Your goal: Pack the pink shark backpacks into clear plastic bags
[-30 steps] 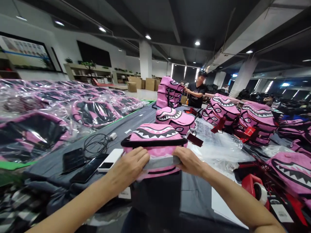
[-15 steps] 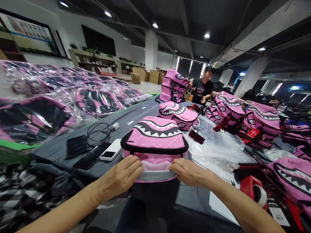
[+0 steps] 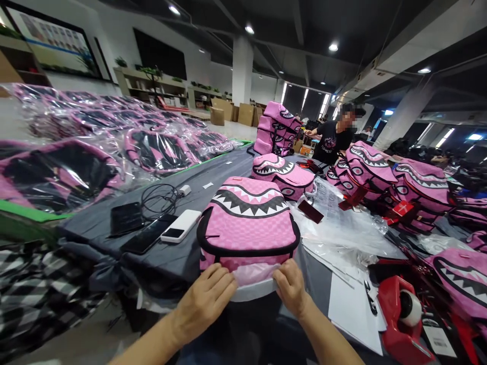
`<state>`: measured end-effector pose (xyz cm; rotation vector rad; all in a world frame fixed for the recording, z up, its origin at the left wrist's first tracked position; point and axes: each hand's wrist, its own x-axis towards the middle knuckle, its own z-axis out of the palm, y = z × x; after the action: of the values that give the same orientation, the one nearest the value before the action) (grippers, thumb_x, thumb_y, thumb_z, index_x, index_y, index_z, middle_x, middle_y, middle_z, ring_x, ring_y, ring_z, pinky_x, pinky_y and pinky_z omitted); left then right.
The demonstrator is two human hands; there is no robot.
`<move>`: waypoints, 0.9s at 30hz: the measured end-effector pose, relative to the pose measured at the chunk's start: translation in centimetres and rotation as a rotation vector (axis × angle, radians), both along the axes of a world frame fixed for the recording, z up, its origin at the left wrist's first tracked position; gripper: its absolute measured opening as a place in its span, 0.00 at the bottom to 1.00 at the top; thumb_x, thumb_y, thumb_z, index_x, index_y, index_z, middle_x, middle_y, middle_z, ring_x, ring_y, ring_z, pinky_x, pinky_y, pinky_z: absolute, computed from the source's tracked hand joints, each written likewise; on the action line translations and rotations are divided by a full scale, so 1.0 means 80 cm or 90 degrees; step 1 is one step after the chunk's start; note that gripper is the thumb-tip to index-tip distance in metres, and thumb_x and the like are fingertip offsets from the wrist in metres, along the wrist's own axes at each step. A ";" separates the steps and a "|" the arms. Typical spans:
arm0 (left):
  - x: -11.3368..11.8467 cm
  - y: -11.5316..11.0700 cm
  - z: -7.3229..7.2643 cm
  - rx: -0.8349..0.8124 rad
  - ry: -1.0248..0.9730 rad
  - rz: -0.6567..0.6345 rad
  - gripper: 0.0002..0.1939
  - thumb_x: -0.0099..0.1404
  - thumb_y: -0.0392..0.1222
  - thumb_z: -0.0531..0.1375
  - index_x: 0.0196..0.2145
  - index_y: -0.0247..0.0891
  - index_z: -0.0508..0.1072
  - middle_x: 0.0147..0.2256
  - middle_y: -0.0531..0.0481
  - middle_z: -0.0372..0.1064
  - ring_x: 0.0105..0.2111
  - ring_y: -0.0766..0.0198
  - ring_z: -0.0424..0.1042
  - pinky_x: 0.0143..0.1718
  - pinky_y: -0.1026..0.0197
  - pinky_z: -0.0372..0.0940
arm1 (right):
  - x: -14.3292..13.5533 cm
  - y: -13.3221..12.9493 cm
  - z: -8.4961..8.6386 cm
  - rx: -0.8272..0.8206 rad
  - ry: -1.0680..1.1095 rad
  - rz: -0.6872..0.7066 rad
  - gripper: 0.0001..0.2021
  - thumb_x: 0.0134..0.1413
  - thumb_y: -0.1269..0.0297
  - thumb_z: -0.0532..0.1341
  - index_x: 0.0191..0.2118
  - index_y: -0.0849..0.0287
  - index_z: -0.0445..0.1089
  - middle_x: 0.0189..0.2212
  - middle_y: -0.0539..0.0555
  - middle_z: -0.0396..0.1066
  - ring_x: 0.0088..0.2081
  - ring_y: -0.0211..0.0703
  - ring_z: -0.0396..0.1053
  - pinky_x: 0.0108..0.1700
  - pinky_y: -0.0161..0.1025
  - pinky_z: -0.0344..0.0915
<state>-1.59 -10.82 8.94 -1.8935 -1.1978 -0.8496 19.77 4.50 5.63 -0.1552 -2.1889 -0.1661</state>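
Head view, clock directions read from the pink backpack, twelve at the far side. The pink backpack [image 3: 249, 218] lies shark-mouth print up on the table [image 3: 220, 175], near edge towards the wearer, directly beyond both grips and between them. The left grip [image 3: 209, 294] is at seven o'clock, its fingers closed narrowly on one end of a pale strip [image 3: 255, 290] along the near edge. The right grip [image 3: 291, 286] is at five o'clock, pinched on the other end. Whether either also catches the backpack's fabric cannot be told. A white device [image 3: 181, 226] lies near at nine o'clock; a second pink bag [image 3: 285, 175] sits just beyond at one. White papers [image 3: 350, 306] and, farther out, a red tape dispenser [image 3: 391, 309] are at four. A co-worker [image 3: 331, 144] stands at two o'clock, well apart.
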 end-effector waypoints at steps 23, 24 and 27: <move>0.028 -0.033 -0.064 -0.142 -0.149 0.043 0.16 0.74 0.36 0.54 0.57 0.31 0.67 0.31 0.51 0.73 0.32 0.62 0.73 0.46 0.55 0.66 | 0.018 0.002 0.039 -0.143 -0.624 0.036 0.05 0.67 0.63 0.62 0.40 0.58 0.72 0.30 0.50 0.73 0.29 0.37 0.68 0.29 0.37 0.52; 0.027 -0.029 -0.056 -0.165 -0.138 0.047 0.14 0.74 0.36 0.53 0.55 0.34 0.68 0.30 0.54 0.72 0.30 0.63 0.72 0.45 0.55 0.64 | 0.020 0.000 0.041 -0.114 -0.607 0.038 0.05 0.67 0.64 0.61 0.38 0.58 0.72 0.30 0.50 0.72 0.29 0.38 0.67 0.30 0.37 0.53; 0.025 -0.016 -0.040 -0.203 -0.112 0.038 0.13 0.75 0.36 0.50 0.50 0.40 0.72 0.30 0.55 0.73 0.29 0.65 0.71 0.40 0.56 0.61 | 0.027 -0.004 0.043 -0.022 -0.501 0.049 0.06 0.68 0.66 0.60 0.38 0.57 0.70 0.35 0.52 0.72 0.35 0.40 0.67 0.34 0.38 0.57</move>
<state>0.42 -12.12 5.78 -2.0521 -1.5669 -0.8453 21.95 4.16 9.10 -0.0212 -2.9772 -0.1618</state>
